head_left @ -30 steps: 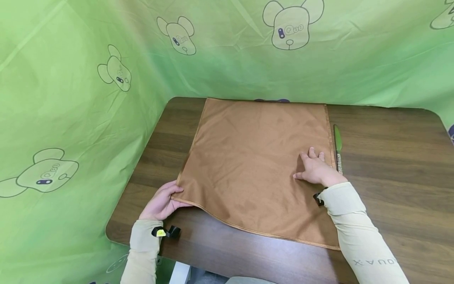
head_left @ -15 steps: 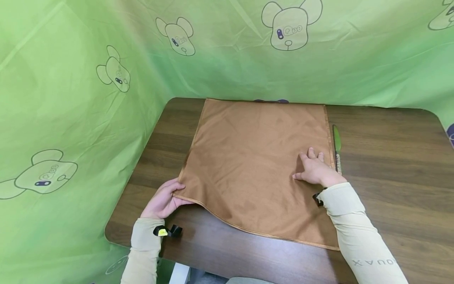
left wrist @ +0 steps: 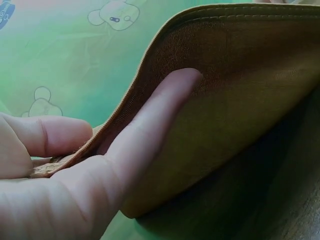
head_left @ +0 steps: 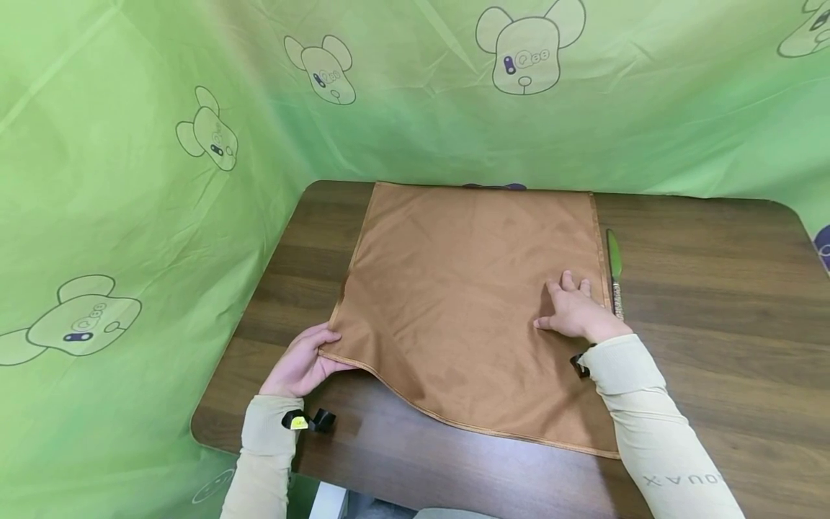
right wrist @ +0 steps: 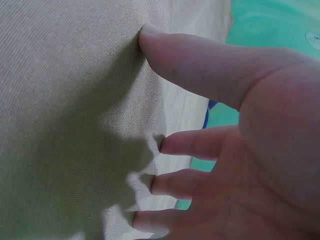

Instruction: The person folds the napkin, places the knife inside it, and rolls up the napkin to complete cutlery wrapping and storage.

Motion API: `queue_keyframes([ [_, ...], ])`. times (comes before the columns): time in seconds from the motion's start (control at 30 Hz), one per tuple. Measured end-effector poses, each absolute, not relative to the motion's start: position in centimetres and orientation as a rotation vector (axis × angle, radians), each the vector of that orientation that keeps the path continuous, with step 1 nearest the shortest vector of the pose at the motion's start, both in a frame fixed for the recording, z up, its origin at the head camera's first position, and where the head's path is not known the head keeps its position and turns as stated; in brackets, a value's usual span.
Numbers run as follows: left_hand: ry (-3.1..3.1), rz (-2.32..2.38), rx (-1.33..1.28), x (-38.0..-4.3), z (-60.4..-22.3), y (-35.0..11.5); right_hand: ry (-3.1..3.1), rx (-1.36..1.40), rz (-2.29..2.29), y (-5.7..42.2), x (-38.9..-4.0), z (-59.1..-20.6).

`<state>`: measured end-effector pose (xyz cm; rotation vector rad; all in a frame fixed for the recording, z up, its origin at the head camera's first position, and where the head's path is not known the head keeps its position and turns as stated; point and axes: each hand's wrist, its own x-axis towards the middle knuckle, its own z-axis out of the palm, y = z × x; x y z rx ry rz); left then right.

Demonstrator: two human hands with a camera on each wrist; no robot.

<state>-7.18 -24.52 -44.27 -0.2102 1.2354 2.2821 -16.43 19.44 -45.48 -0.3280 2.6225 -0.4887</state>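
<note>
Left hand (head_left: 301, 364), lower left of head view, pinches raised corner of brown cloth (head_left: 454, 288). Right hand (head_left: 578, 314), right of centre, fingers spread, touches it, gripping nothing.

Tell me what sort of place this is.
Likely a small screened-off work booth: green fabric sheeting printed with cartoon animal faces hangs behind a dark wood-grain tabletop, where a brown stitched-edge cloth is spread.

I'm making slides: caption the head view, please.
Left hand pinches a square brown cloth by one corner; right hand touches it near a slim knife, blade looking green.
</note>
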Motion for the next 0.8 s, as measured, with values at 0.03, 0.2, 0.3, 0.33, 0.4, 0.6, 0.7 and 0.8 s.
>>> queue_keyframes([
  [0.03,1.229,2.285,-0.212,-7.2,-44.2,-24.5,2.624,-0.329,-0.489,19.5,-16.4,-45.5],
  [0.2,1.193,2.295,-0.16,-7.3,-43.9,-24.4,2.624,-0.327,-0.488,19.5,-16.4,-45.5],
  [0.3,1.182,2.293,-0.128,-7.4,-43.7,-24.3,2.626,-0.328,-0.488,19.5,-16.4,-45.6],
  [0.33,1.181,2.292,-0.124,-7.5,-43.6,-24.2,2.626,-0.328,-0.489,19.5,-16.4,-45.6],
  [0.4,1.173,2.292,-0.127,-7.5,-43.4,-24.1,2.626,-0.329,-0.492,19.5,-16.4,-45.6],
  [0.6,1.164,2.292,-0.135,-7.7,-43.1,-23.6,2.623,-0.329,-0.501,19.5,-16.4,-45.6],
  [0.7,1.167,2.288,-0.124,-7.8,-43.0,-23.3,2.624,-0.326,-0.5,19.5,-16.3,-45.5],
  [0.8,1.163,2.289,-0.117,-7.9,-42.9,-23.1,2.626,-0.324,-0.5,19.6,-16.3,-45.5],
])
